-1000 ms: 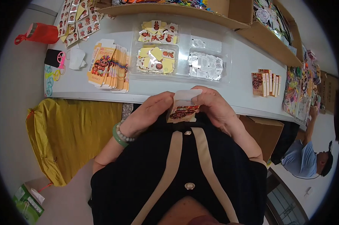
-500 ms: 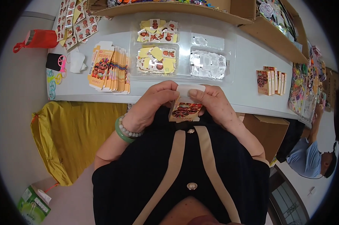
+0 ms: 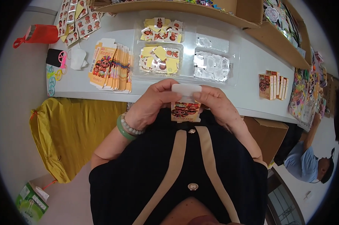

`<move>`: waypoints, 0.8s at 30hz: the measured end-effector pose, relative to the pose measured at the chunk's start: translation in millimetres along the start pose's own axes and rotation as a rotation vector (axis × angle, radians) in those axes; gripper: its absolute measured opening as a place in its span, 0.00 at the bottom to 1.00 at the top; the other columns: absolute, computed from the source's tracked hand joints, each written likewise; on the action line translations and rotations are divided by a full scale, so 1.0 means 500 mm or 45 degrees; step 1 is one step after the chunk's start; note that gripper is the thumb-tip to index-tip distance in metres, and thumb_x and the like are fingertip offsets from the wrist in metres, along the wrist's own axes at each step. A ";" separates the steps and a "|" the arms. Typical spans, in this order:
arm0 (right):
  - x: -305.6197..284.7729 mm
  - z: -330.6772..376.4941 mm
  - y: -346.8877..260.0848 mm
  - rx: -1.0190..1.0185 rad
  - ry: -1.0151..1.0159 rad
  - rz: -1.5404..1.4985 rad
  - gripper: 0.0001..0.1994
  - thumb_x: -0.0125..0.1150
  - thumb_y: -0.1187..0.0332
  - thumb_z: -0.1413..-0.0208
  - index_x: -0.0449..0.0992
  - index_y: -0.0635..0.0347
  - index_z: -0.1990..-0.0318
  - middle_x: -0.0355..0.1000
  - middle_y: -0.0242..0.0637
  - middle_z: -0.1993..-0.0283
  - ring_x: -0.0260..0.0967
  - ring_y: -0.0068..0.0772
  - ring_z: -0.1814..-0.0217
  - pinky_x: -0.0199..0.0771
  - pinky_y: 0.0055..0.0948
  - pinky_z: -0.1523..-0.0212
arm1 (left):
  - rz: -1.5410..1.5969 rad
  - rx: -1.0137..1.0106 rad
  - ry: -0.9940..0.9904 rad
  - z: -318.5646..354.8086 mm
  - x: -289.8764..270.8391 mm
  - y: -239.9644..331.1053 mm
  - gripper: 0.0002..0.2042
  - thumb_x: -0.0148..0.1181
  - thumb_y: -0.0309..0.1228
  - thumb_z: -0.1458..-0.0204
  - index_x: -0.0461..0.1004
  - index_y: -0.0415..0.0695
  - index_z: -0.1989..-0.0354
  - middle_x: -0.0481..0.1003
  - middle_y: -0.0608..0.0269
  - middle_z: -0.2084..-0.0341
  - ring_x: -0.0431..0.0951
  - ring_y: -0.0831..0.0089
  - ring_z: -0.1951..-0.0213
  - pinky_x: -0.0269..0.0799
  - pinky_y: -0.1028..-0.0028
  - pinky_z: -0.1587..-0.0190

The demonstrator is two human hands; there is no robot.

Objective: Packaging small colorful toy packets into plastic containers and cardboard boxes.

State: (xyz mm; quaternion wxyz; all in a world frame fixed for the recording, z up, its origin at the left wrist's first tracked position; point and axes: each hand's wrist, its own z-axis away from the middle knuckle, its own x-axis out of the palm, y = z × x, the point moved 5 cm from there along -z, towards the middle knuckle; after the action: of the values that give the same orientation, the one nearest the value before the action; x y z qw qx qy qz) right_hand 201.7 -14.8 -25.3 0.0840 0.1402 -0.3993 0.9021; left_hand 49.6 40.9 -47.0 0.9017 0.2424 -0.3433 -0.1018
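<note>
Between both hands, close to my body at the table's front edge, is a small printed carton [image 3: 185,111] with its white end flap raised toward the table. My left hand [image 3: 160,96] closes on its left side, and a bracelet and bangle circle that wrist. On the right side of the flap, my right hand [image 3: 214,101] grips with thumb and fingers. A fanned stack of flat cartons [image 3: 108,69] lies on the table to the left. Several made-up cartons [image 3: 267,87] stand together at the right.
A clear divided tray [image 3: 188,56] holds stickers [image 3: 161,60] and small white packets [image 3: 211,66]. Cardboard boxes [image 3: 229,17] line the table's back. At the left are a red pouch [image 3: 42,34] and scissors [image 3: 62,58]. Another person [image 3: 303,162] sits at the far right.
The carton's white flap shows more fully now, and my right thumb has shifted toward its right edge. The whole view has shifted slightly.
</note>
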 end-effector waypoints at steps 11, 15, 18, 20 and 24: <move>0.005 0.022 -0.042 -0.914 0.124 1.000 0.11 0.59 0.73 0.49 0.75 0.66 0.58 0.70 0.40 0.57 0.69 0.31 0.59 0.68 0.23 0.57 | -0.569 0.501 -0.075 -0.012 -0.023 0.019 0.11 0.54 0.30 0.44 0.75 0.37 0.58 0.75 0.68 0.68 0.72 0.84 0.65 0.70 0.82 0.61; -0.003 0.016 -0.040 -0.818 0.159 0.900 0.09 0.59 0.75 0.50 0.76 0.66 0.61 0.70 0.39 0.59 0.69 0.30 0.60 0.68 0.23 0.57 | -0.634 0.440 -0.109 -0.003 -0.011 0.025 0.10 0.55 0.29 0.45 0.74 0.36 0.58 0.76 0.67 0.68 0.72 0.84 0.64 0.70 0.81 0.60; -0.003 0.004 -0.051 -0.552 0.051 0.616 0.09 0.59 0.78 0.52 0.76 0.65 0.61 0.70 0.36 0.62 0.69 0.28 0.61 0.68 0.22 0.57 | -0.708 0.509 -0.068 0.014 0.007 0.036 0.10 0.57 0.28 0.46 0.74 0.35 0.58 0.76 0.66 0.68 0.72 0.84 0.64 0.70 0.81 0.60; 0.005 -0.007 -0.040 -0.176 0.046 0.132 0.09 0.60 0.79 0.55 0.78 0.62 0.63 0.70 0.31 0.66 0.67 0.22 0.64 0.67 0.21 0.61 | -0.816 0.494 -0.044 0.023 0.013 0.045 0.10 0.57 0.26 0.47 0.74 0.35 0.58 0.76 0.67 0.68 0.72 0.84 0.64 0.70 0.81 0.61; 0.007 -0.006 -0.042 -0.412 0.129 0.498 0.08 0.59 0.79 0.54 0.78 0.63 0.65 0.69 0.30 0.69 0.65 0.22 0.64 0.65 0.20 0.62 | -0.889 0.566 -0.020 0.028 0.010 0.053 0.09 0.56 0.25 0.46 0.74 0.35 0.59 0.76 0.67 0.68 0.72 0.84 0.66 0.69 0.82 0.62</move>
State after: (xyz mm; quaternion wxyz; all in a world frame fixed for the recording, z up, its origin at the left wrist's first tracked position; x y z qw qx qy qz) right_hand 203.1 1.6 -11.7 -0.0510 -0.0004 -0.5532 0.8315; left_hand 44.4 56.7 -21.9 0.7360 0.5323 -0.2610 -0.3267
